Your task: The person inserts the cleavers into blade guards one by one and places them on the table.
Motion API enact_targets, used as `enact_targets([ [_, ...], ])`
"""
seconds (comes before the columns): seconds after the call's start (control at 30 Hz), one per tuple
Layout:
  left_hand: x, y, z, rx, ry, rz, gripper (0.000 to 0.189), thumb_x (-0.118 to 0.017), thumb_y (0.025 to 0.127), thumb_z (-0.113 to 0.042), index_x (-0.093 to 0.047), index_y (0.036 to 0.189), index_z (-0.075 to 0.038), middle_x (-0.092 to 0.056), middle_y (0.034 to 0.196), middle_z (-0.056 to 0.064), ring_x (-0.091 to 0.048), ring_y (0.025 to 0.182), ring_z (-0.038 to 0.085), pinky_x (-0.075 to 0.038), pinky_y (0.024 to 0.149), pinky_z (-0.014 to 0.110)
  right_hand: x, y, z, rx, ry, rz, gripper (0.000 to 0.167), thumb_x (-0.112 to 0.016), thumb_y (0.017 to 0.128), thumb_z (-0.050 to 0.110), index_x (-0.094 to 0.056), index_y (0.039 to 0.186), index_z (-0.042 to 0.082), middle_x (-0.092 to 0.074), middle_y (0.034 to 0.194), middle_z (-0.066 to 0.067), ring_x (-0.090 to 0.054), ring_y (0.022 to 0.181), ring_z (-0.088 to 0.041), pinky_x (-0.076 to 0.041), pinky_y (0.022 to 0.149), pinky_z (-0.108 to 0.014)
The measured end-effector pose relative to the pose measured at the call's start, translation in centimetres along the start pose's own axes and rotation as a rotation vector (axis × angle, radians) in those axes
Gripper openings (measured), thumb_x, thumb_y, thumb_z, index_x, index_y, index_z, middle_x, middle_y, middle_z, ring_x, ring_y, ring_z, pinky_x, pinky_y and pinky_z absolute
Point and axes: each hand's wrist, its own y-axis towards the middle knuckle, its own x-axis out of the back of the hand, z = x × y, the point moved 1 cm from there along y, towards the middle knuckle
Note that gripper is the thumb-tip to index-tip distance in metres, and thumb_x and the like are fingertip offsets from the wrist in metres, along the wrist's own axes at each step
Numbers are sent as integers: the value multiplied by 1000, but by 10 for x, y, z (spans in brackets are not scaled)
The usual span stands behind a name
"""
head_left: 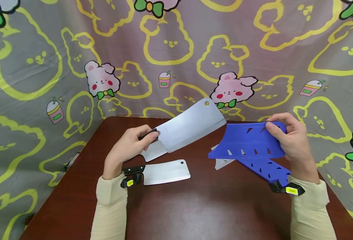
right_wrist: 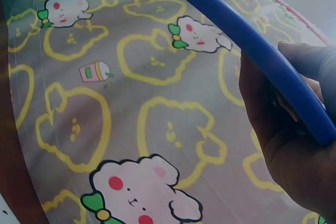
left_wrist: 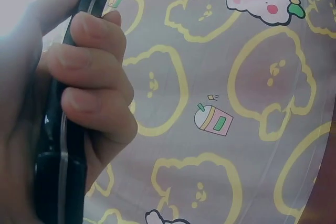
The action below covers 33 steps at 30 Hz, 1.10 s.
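— How is the left hand (head_left: 129,144) posed?
— It is raised above the table (head_left: 203,213), with the forearm reaching forward and the wrist bent toward the right. In the left wrist view, the fingers (left_wrist: 94,69) are seen curled round a black handle (left_wrist: 47,190), so a large cleaver (head_left: 191,125) is firmly gripped.

— And where is that cleaver, relative to the hand?
— Its blade is extended from the hand, slanting upward to the right, the end with the hole being highest. Below it, a second blade (head_left: 153,152) is partly hidden. A smaller cleaver (head_left: 166,172) is laid flat on the table, near the left wrist.

— What is shown of the right hand (head_left: 296,146)?
— It too is lifted, its forearm directed forward. A blue slotted piece (head_left: 249,138) is pinched at its right end, the thumb being pressed on the near face; in the right wrist view it is seen edge-on between thumb and fingers.

— Where is it placed?
— It is held out to the left of that hand, apart from the large cleaver. Beneath, another blue piece (head_left: 264,168) and a pale slotted piece (head_left: 223,163) are partly covered.
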Motion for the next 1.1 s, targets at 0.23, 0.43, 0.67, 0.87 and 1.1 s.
enact_targets([
  [0.23, 0, -1, 2, 26, -18, -8, 28, -59, 97, -43, -57, 81, -20, -50, 58, 1, -45, 48, 19, -39, 52, 29, -6, 0, -3, 28, 53, -23, 16, -54, 88, -19, -61, 101, -13, -67, 76, -8, -66, 56, -14, -53, 51, -22],
  [0.43, 0, -1, 3, 4, -12, 9, 28, -59, 97, -43, -57, 80, -21, -50, 58, 1, -44, 48, 18, -39, 52, 29, -9, -2, -1, 5, 38, -76, 16, -53, 88, -20, -60, 100, -13, -66, 72, -7, -65, 56, -13, -53, 51, -22],
  [0.67, -4, -1, 2, -30, -29, 18, 24, -62, 96, -38, -60, 79, -22, -48, 56, 0, -46, 47, 16, -40, 50, 28, -9, -2, -1, 10, 22, -72, 13, -56, 88, -17, -59, 101, -15, -67, 74, -8, -66, 57, -14, -54, 51, -23],
  [0.87, -6, -10, -14, -57, -45, 78, 20, -66, 93, -40, -65, 84, -23, -45, 54, -2, -46, 45, 15, -41, 49, 27, 1, -4, 5, 74, 10, -82, 15, -53, 86, -22, -60, 98, -17, -68, 79, -9, -67, 58, -14, -53, 52, -20],
  [1.1, -4, -22, -26, -52, -22, 203, 19, -66, 92, -44, -70, 100, -27, -47, 55, -5, -48, 46, 13, -43, 52, 25, 7, -6, 14, 115, 36, -34, 13, -52, 86, -23, -59, 97, -22, -68, 85, -13, -68, 60, -15, -54, 55, -20],
])
